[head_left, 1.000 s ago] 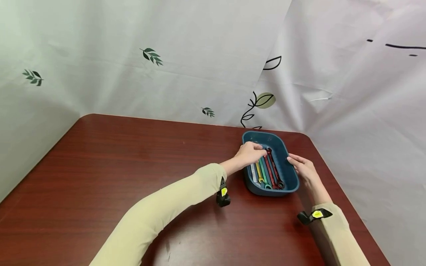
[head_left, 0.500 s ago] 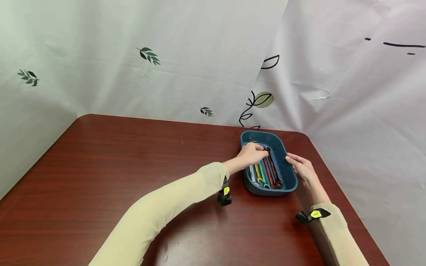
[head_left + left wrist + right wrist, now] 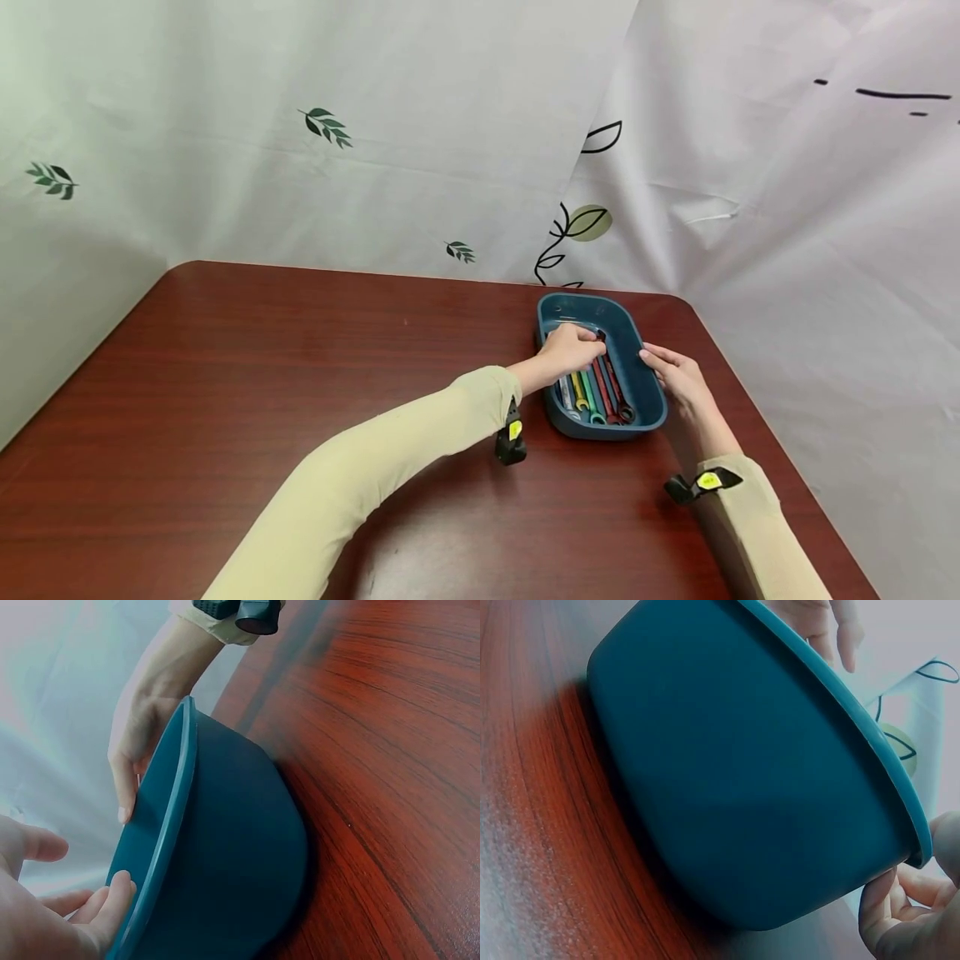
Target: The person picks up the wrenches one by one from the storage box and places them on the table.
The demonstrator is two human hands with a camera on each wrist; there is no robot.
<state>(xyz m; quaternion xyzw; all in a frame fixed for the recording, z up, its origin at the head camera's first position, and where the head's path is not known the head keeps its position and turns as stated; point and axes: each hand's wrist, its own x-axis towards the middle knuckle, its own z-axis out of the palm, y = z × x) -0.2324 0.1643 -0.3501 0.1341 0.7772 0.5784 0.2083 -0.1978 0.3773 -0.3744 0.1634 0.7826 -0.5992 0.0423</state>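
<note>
A blue plastic bin [image 3: 641, 387] with rounded corners holds several combination wrenches laid side by side. From left to right I see a silver wrench [image 3: 566, 397], a yellow wrench [image 3: 578, 388], a green wrench [image 3: 593, 400], a red wrench [image 3: 603, 387] and a darker red wrench [image 3: 617, 388]. My left hand [image 3: 568, 348] reaches over the left rim, fingertips at the upper ends of the red wrenches, covering parts of the others. In the left wrist view its fingers are loosely bent and spread apart. My right hand [image 3: 681, 385] grips the right rim between thumb and fingers.
The bin stands on a reddish-brown wooden table [image 3: 300, 375], near its far right corner. A pale cloth [image 3: 390, 183] with leaf prints hangs along the back and sides. Each wrist wears a black camera [image 3: 512, 442].
My left hand has shifted slightly to the right over the wrenches, toward the darker red one. My right hand stays on the rim. The whole head view has drifted a little.
</note>
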